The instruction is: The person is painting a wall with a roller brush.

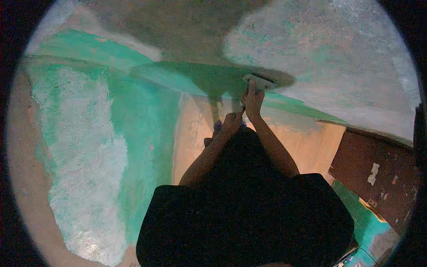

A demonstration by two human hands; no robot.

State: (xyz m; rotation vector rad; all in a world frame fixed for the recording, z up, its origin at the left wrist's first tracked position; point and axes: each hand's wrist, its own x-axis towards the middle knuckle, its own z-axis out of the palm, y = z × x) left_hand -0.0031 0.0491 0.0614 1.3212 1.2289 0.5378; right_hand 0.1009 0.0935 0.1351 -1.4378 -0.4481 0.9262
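Note:
My right hand [254,98] holds a flat, light-coloured hand tool [262,82] with a dark edge against the painted wall [213,75]; the tool looks like a sander or a sanding block, but its exact kind cannot be told. Just below and to the left, my left hand [232,121] is closed around something dark, most of which my fingers hide. Green paint shows on the wall around the tool, with whitish patches to the upper right. A dark shadow of my arms and body falls across the green.
At the left a green wall [143,133] carries a broad whitish patch [86,160]. Tan floor tiles [300,140] lie below me. A dark brown door or panel [373,167] with pale marks is at the right. Cables [365,253] show at the lower right.

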